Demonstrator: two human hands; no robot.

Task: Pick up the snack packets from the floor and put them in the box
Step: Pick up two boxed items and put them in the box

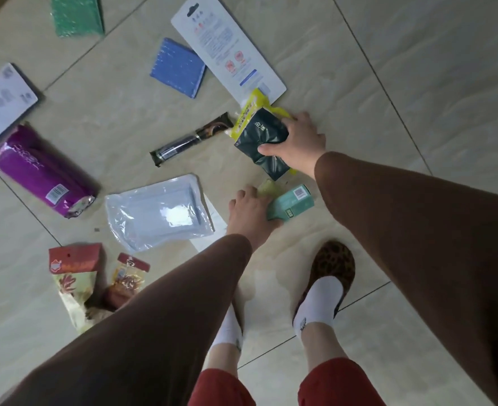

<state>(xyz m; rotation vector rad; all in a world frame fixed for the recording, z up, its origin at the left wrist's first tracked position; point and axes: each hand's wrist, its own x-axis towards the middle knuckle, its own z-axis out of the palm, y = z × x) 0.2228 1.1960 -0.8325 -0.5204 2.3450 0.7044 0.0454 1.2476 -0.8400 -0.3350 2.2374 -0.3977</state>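
head view: both hands down on packets, the rest of the snacks lie off to my left

my right hand [296,142] is clenched on a dark green packet [263,139] with a yellow packet [249,109] stacked against it, both just ahead of my feet on the floor [417,68]. my left hand [250,212] grips a teal packet [293,205], with something pale green pinched at the fingertips. the nearest loose snack is the dark stick packet [189,139], just left of the right hand, its long axis running from lower left up to upper right, toward that hand. the purple packet [39,171] and the two red-topped packets [75,271] [129,276] sit well apart on my left, nearer the left hand. no box shows in this view, so i cannot tell which way it lies.
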